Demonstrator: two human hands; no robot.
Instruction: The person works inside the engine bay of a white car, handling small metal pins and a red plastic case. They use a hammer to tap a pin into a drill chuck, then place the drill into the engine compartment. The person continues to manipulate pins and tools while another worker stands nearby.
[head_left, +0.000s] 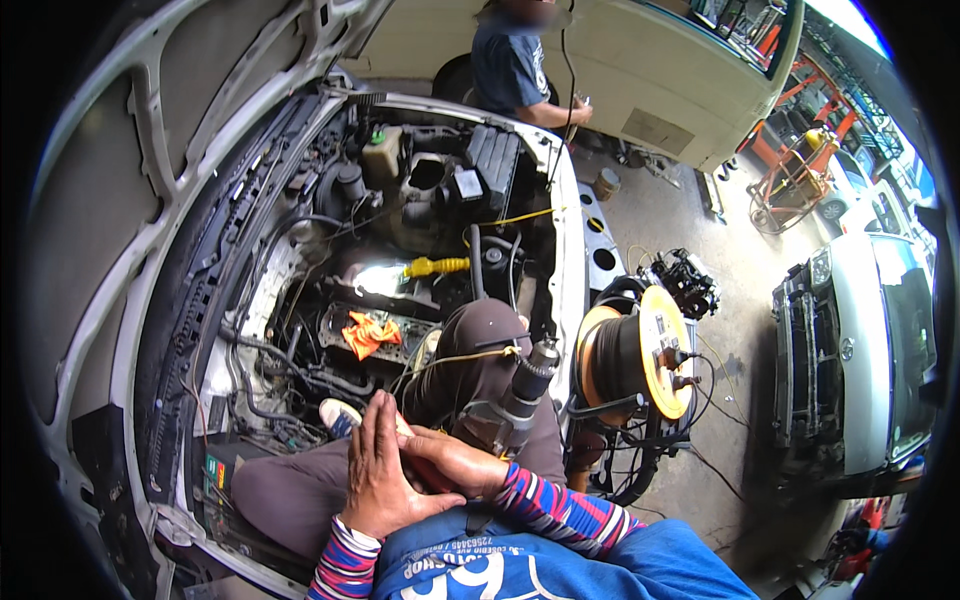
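Got both hands together low over the lap: left hand [372, 480] opened out, fingers straight, thumb spread, up against the right hand [460, 463]. Can't tell about the right one's grip, with fingers mostly tucked out of sight. Can make out a bit of something reddish [426, 472] between the palms, too covered to name.

Got a power drill [527, 380] just ahead of the right hand, propped by the right thigh with chuck pointing up and away, plus a yellowish cord [470, 357] strung near the chuck. Sitting right in the engine bay, btw, with a sneaker [340, 417] down among the hoses.

Further in, looking at an orange rag [368, 334] lying on the engine, then a lit work lamp [437, 267] with a yellow handle past that. Off to the right, seeing a cable reel [667, 352] with yellow flanges, beside the fender. Way out, spotting a co-worker [505, 70] in a dark blue shirt by a cream van [690, 100], and a pale car [868, 340] minus its bumper cover.
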